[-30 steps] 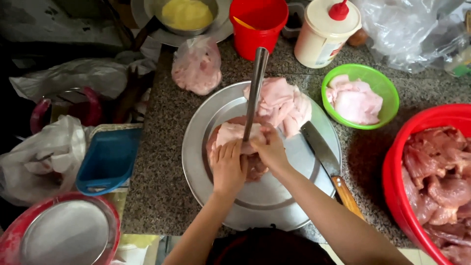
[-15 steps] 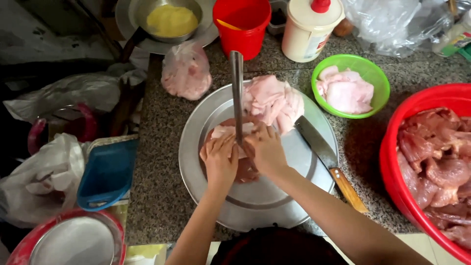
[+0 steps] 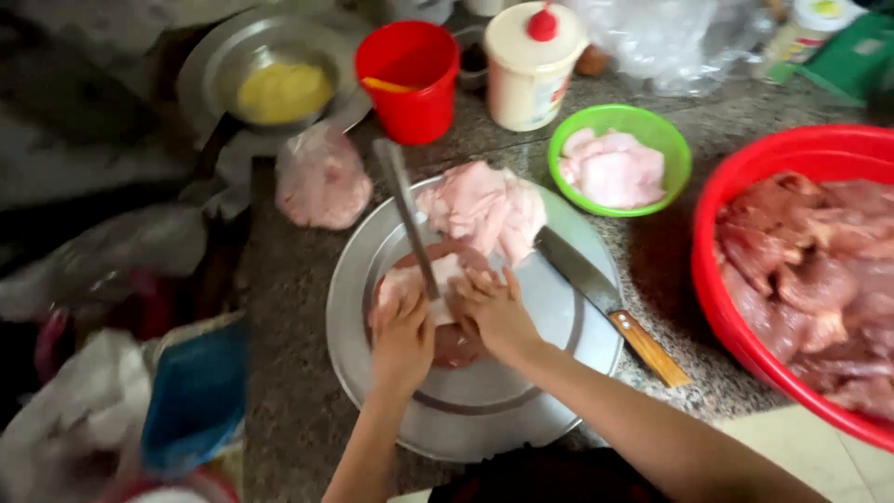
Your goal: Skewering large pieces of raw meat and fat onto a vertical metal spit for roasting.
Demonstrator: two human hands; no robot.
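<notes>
While both hands press a meat slice on the round metal tray, right hand fingers seem clamped on a steel blade; left hand fingers lie together, flat. Green bowl holds pale slices; red basin holds dark meat.

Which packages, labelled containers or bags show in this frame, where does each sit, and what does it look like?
Squeeze bottle: back of counter, right of the red cup; squat cream cylinder, red nozzle cap, printed label.
Small jar: top right corner; pale lid, label blurred.
Green packet: top right edge; flat, partly cut off.
Clear plastic bag: left of the metal tray; knotted, pink meat inside.
Crumpled clear bag: behind the green bowl.
</notes>
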